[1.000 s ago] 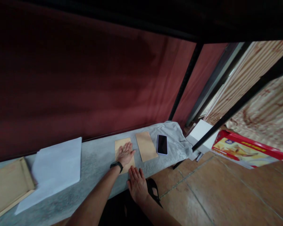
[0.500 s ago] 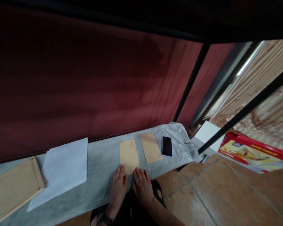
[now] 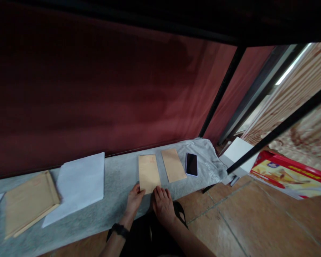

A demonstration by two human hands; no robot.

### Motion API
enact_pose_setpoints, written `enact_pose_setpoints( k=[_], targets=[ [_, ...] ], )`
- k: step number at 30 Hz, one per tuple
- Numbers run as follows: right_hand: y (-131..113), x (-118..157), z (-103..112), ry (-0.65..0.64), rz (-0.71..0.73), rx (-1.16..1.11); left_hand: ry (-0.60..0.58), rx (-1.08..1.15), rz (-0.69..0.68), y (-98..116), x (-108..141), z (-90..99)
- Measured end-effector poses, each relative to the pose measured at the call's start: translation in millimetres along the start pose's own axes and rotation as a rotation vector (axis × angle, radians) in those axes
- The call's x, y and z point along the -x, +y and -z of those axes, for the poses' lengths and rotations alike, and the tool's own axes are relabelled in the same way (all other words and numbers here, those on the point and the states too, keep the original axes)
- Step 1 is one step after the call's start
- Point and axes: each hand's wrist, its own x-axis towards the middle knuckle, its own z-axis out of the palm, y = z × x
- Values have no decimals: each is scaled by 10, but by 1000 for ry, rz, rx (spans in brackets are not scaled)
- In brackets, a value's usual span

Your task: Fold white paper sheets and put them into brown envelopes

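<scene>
A tan paper envelope [image 3: 149, 173] with a faint red print near its top lies on the grey cloth-covered surface in front of me. My left hand [image 3: 134, 200] pinches its lower left corner between thumb and fingers; a dark band circles that wrist. At the lower right corner, my right hand [image 3: 162, 205] rests with its fingers stretched out over the edge. Just to the right lies a second tan envelope [image 3: 173, 166], which neither hand touches. Beyond it is a phone [image 3: 191, 164] with a dark screen and a pale case.
Further left are white paper sheets [image 3: 81, 180] and a stack of larger tan envelopes [image 3: 32, 200], on the grey cloth [image 3: 120, 175]. A dark red panel [image 3: 117, 107] stands behind. Black metal bars [image 3: 219, 96] frame the right side, near a red and yellow box [image 3: 291, 175] on the tiled floor.
My left hand has gone from lying flat on the envelope to pinching its lower left corner. My right hand stays at the lower right corner. The view has shifted slightly left.
</scene>
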Motion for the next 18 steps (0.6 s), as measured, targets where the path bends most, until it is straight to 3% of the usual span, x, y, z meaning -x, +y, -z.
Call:
enact_pose_setpoints(
  k=[5, 10, 14, 18],
  targets=[
    [-28, -257, 89, -65, -76, 48, 2, 176, 82, 175, 148, -24],
    [-16, -423, 222, -40, -129, 31, -21, 243, 136, 399, 210, -36],
    [77, -497, 321, 128, -198, -349, -110, 386, 221, 479, 239, -88],
    [114, -541, 260, 230, -322, -674, -153, 396, 273, 440, 282, -206]
  ],
)
